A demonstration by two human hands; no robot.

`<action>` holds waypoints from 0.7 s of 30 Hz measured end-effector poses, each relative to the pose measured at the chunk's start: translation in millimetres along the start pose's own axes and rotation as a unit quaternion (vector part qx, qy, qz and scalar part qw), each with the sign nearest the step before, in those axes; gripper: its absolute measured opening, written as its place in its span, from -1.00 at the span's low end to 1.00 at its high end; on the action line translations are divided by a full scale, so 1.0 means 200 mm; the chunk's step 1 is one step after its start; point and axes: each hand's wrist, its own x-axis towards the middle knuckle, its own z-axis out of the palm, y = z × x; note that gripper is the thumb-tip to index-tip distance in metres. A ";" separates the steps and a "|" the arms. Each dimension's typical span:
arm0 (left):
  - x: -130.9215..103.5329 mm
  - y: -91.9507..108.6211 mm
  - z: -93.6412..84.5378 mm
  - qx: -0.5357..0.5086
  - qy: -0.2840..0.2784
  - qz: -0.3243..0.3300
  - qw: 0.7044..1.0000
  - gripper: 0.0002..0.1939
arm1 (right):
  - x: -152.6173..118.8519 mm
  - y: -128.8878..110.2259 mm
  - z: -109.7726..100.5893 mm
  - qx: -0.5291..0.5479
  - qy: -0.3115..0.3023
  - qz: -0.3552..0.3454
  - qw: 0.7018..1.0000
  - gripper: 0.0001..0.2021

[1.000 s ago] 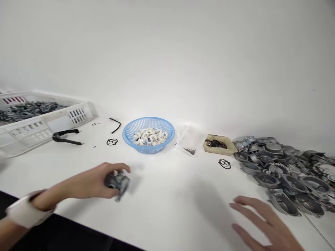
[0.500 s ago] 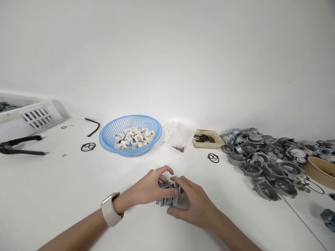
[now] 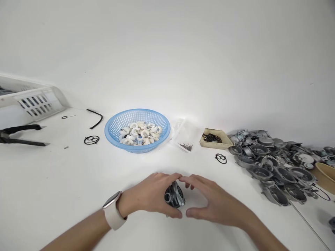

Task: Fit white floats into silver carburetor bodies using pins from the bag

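Note:
My left hand (image 3: 150, 195), with a pale-banded watch on its wrist, curls round a grey metal carburetor body (image 3: 174, 196) low in the middle of the head view. Thumb in front and index finger behind grip it, and a round bore faces up and to the right. To the right of it, my right hand (image 3: 213, 202) is open. Its thumb and index finger are spread around bare table beside the part, the index tip close to the left fingertips. I cannot tell whether those fingertips touch.
A blue basket (image 3: 111, 141) holds white curved floats. Beside it lie a clear bag (image 3: 180, 134) with small pins and a beige tray (image 3: 227, 137) of black rings. Grey metal bowls (image 3: 277, 174) are heaped at right. Black-handled pliers (image 3: 23, 136) and a white crate (image 3: 49, 101) are at left.
The carburetor body has been turned so its round bore shows. My right hand has moved off it to the right and opened, while my left keeps hold. The view has shifted slightly.

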 end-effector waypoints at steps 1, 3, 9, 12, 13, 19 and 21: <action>0.00 -0.01 0.00 0.010 -0.003 -0.007 1.000 -0.27 | 0.01 0.00 -0.06 -0.019 -0.002 0.001 1.000 -0.34; -0.02 -0.02 0.01 0.031 -0.004 -0.014 0.999 -0.18 | 0.06 0.03 -0.17 -0.067 0.023 0.005 0.997 -0.47; -0.03 -0.04 -0.02 0.067 -0.008 0.008 0.998 -0.15 | 0.40 0.19 -0.40 -0.254 0.106 0.062 0.959 -0.65; -0.03 -0.04 -0.03 0.068 -0.005 -0.008 0.998 -0.22 | 0.55 0.23 -0.45 -0.294 0.097 0.077 0.948 -0.73; -0.03 -0.04 -0.03 0.063 -0.006 -0.010 0.998 -0.25 | 0.59 0.24 -0.45 -0.305 0.086 0.080 0.945 -0.74; -0.02 -0.06 -0.08 0.011 -0.052 -0.031 0.998 -0.45 | 0.74 0.23 -0.43 -0.347 -0.012 0.109 0.931 -0.69; -0.03 -0.07 -0.10 -0.008 -0.069 -0.043 0.997 -0.48 | 0.77 0.23 -0.42 -0.352 -0.037 0.126 0.927 -0.69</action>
